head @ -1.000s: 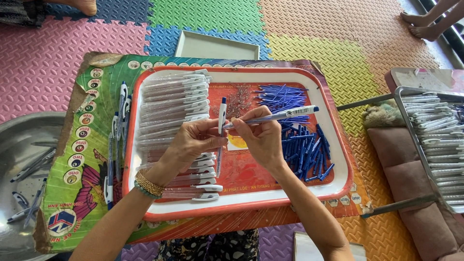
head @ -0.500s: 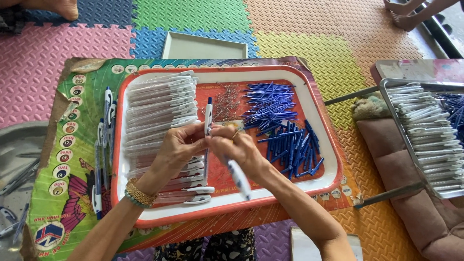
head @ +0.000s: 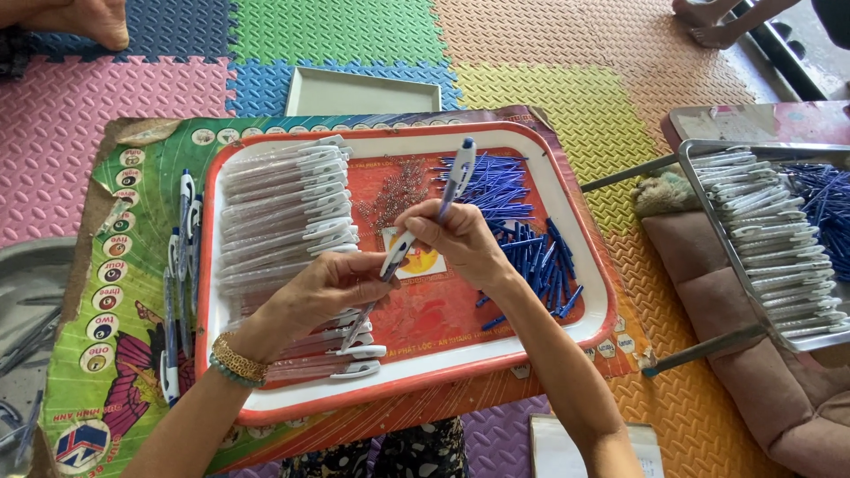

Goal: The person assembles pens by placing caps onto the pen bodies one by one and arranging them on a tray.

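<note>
Two hands meet over the middle of a red tray with a white rim (head: 580,265), which sits on a colourful printed board (head: 115,292) laid on foam floor mats. Far left there's a round metal basin (head: 27,292) with a few pen bits in it, then a line of finished blue-and-white pens (head: 181,265) lying on the board just outside the tray's left rim.

Inside the tray, the left half is packed with a stack of clear pen barrels with white clips (head: 283,212). The left hand (head: 323,288), with a beaded bracelet on the wrist, has its grip pinched shut on a clear barrel (head: 361,320) that slants down toward the near edge of the tray. The right hand (head: 460,243) is right beside it, fingers clamped together around a blue-and-white pen (head: 447,193) that points up and to the far right, its lower end touching the left hand's fingertips.

Behind the hands there's a scatter of tiny metal springs (head: 394,190), and to the right a heap of blue refills (head: 531,239).

Far right, well apart from all that, a metal tray (head: 708,221) on a cushion holds more clear barrels and blue parts.
</note>
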